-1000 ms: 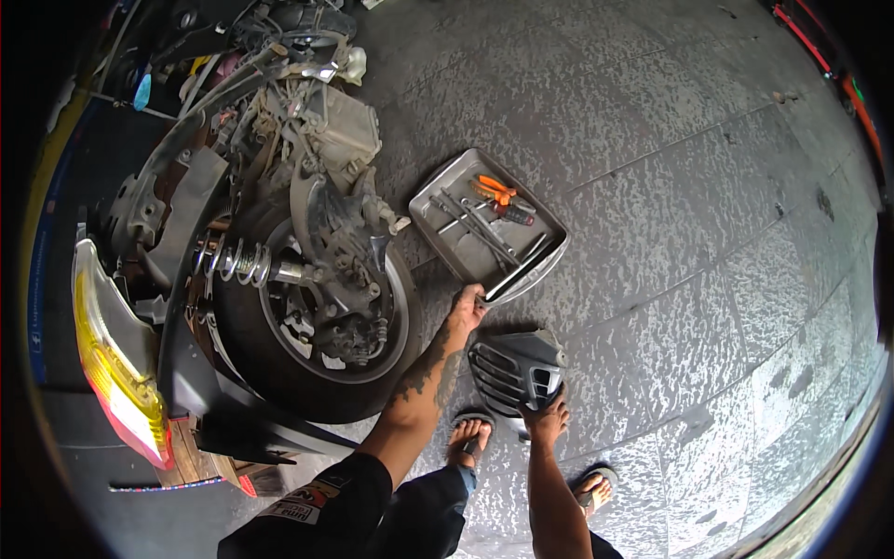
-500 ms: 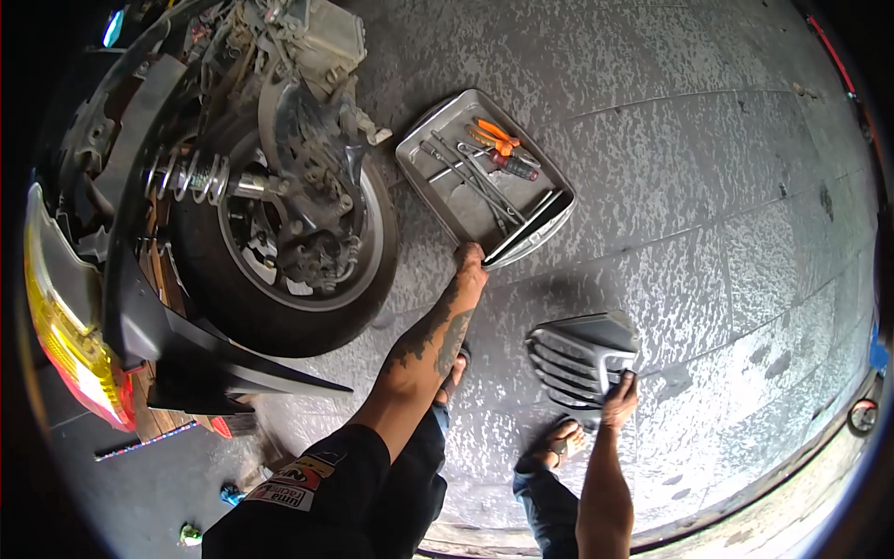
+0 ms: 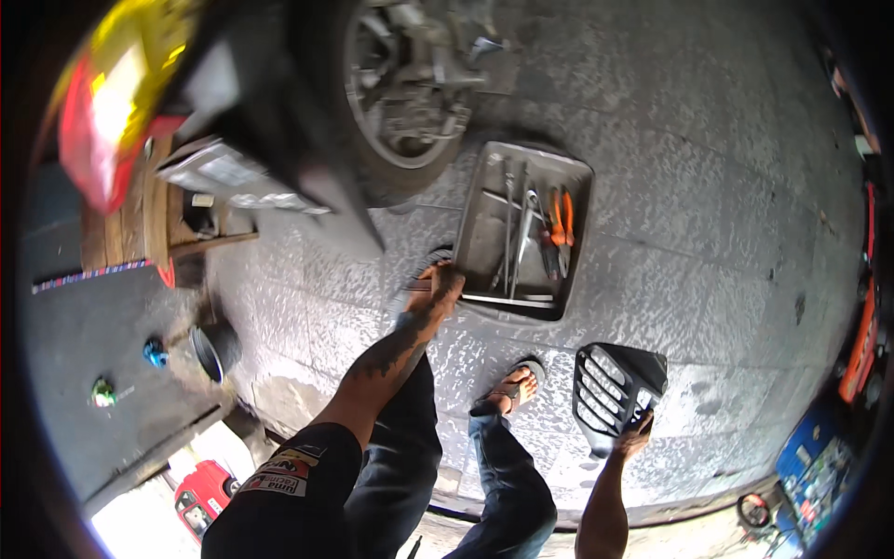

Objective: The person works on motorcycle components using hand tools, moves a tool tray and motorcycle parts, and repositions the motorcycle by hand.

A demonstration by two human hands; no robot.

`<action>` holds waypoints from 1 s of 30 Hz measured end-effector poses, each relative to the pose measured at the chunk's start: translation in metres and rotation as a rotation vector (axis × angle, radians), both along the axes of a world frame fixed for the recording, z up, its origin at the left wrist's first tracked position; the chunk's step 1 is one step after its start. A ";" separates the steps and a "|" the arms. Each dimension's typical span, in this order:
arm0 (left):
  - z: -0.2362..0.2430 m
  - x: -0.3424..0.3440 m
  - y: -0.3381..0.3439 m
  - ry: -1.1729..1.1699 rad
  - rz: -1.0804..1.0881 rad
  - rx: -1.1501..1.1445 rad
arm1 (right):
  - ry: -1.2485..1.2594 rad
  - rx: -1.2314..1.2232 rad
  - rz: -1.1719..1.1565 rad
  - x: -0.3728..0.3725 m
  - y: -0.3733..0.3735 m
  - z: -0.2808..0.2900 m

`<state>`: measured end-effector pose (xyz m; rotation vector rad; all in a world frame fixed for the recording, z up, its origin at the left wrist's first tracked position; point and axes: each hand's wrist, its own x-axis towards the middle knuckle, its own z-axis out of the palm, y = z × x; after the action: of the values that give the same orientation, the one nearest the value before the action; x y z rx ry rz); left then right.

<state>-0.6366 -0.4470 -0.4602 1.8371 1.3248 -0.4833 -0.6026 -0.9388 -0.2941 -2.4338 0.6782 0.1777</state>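
My left hand is closed on the near left corner of a grey rectangular tray. In the tray lie orange-handled pliers, a screwdriver with a dark handle, and several long metal tools, one a T-handle wrench. A pale flat bar lies along its near end. Lower right, my right hand grips the edge of a black slatted plastic cover, held above the floor.
A motorcycle's rear wheel and red-yellow tail light stand at the upper left, blurred. Below them are a wooden stand and a dark bucket. My sandalled foot is between tray and cover. A red tool lies far right.
My view has swung, so the motorcycle sits farther up and the tray looks straighter. Both hands keep their holds. The slatted cover is turned and farther right in view.
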 end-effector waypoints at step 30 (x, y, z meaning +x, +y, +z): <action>0.046 -0.611 0.443 -0.818 0.669 -0.021 | 0.006 0.433 0.200 -0.293 0.602 -0.089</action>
<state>-1.2480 -0.0042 -0.4141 1.2214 1.2095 0.5553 -0.8956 -0.3365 -0.3830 -2.0774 0.3513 0.3712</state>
